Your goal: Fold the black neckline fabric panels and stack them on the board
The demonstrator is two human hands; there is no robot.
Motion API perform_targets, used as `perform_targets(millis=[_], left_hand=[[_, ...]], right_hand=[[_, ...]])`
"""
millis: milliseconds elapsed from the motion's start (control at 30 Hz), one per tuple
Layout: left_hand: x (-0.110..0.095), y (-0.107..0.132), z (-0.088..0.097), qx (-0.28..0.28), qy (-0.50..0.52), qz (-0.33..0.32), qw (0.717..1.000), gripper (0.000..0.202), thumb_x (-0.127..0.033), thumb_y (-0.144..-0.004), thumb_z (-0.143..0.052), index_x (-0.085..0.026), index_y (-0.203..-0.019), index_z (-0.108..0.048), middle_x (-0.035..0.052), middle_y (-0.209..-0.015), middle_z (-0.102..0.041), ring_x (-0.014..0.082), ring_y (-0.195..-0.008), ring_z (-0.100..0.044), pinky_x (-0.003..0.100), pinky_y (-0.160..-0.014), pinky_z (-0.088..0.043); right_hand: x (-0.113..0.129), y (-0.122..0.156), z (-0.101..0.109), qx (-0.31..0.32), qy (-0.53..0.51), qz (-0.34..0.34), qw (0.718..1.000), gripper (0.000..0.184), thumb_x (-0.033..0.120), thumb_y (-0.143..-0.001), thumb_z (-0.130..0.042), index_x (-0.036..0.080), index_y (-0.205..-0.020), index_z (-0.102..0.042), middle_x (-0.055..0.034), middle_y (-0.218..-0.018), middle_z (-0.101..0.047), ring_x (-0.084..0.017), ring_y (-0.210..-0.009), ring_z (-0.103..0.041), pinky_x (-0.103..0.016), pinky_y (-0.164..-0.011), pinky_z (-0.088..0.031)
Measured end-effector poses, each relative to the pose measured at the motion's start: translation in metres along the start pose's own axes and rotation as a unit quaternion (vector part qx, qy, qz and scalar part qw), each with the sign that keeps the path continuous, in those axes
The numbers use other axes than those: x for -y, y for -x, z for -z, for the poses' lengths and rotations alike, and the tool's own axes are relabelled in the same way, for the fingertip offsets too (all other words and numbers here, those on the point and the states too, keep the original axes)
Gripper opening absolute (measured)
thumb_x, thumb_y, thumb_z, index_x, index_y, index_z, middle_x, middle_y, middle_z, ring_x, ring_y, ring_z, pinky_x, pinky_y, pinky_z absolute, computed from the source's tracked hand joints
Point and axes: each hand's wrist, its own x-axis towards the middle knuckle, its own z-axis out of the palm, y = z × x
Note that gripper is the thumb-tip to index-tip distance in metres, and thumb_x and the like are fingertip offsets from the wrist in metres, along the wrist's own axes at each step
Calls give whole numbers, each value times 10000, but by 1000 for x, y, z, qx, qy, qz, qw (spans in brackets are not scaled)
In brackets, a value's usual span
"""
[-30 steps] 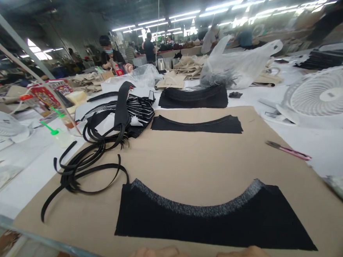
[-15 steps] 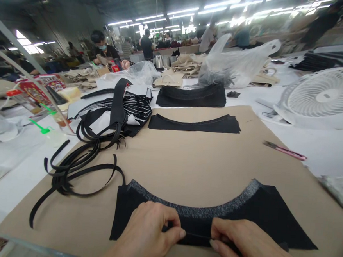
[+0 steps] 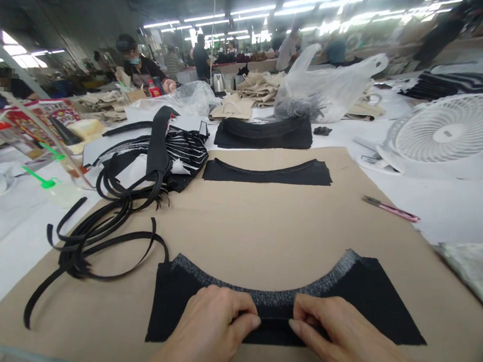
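Note:
A black fabric piece (image 3: 381, 309) with a deep concave upper edge lies flat in front of me. Speckled grey fuzzy tape (image 3: 274, 298) runs along that curve. My left hand (image 3: 219, 317) is closed over the piece's middle, thumb and forefinger pinching black fabric. Just to its right, my right hand (image 3: 330, 325) pinches black fabric the same way. A straight, narrow black edge stretches between the two thumbs; whether it is a fold or a separate strip, I cannot tell. The fingers hide part of the piece's lower middle.
Brown board (image 3: 259, 221) covers the table. Coiled black straps (image 3: 79, 247) lie left, beside striped fabric (image 3: 186, 149). Another curved black piece (image 3: 267, 174) and a black stack (image 3: 265, 136) lie beyond. Thread snips (image 3: 390, 209) and a white fan (image 3: 447, 132) are right. People work behind.
The right hand has come slightly left, closer to the curved edge. Both hands keep their pinch. The whole view has shifted, so surrounding things appear further left.

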Motion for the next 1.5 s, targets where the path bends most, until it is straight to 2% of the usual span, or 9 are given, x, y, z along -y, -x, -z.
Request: perform_targets(millis=[100, 233, 500, 800, 1267, 1500], left_hand=[[-1, -9, -2, -20, 22, 11, 999, 218, -333, -814, -528, -268, -683, -689, -46, -586, -573, 117, -581, -484, 244, -550, -244], [-6, -18, -4, -32, -5, 25, 999, 219, -262, -773, -496, -227, -635, -662, -31, -550, -552, 113, -551, -480, 250, -539, -228], [-7, -30, -7, -31, -62, 32, 997, 216, -260, -754, -481, -213, -649, -664, 7, -587, -620, 141, -577, -541, 262, -546, -248], [-8, -32, -9, -23, -36, 40, 998, 211, -318, -783, -519, -222, -680, -676, -3, -597, -624, 142, -605, -563, 256, -548, -262], [-12, -38, -17, -43, -92, 44, 994, 245, -342, -812, -498, -233, -668, -662, 32, -707, -707, 216, -752, -660, 289, -607, -345], [-14, -37, -18, -45, -115, 41, 992, 267, -336, -826, -487, -210, -677, -669, 55, -712, -715, 227, -760, -677, 285, -595, -353]], right_hand=[[-1, -7, 1, -12, 14, 4, 1000, 205, 261, -908, -459, 216, -750, -581, -11, -729, -643, -177, -708, -585, -269, -615, -314], [2, -14, 3, -17, 43, 3, 999, 205, 226, -902, -458, 209, -736, -579, -17, -708, -644, -176, -683, -590, -275, -606, -304], [3, -18, 2, -34, 96, -2, 995, 222, 210, -921, -443, 203, -745, -578, -40, -729, -659, -196, -715, -616, -285, -615, -301], [-1, -17, 3, -57, 94, -16, 994, 167, 240, -886, -516, 211, -741, -594, -33, -714, -656, -204, -698, -603, -291, -600, -273], [0, -21, 3, -49, 103, -29, 993, 207, 199, -883, -473, 196, -720, -600, -53, -716, -673, -214, -710, -624, -296, -589, -263], [-1, -21, 2, -48, 118, -30, 991, 227, 198, -899, -461, 196, -719, -600, -59, -726, -680, -223, -728, -637, -299, -592, -269]])
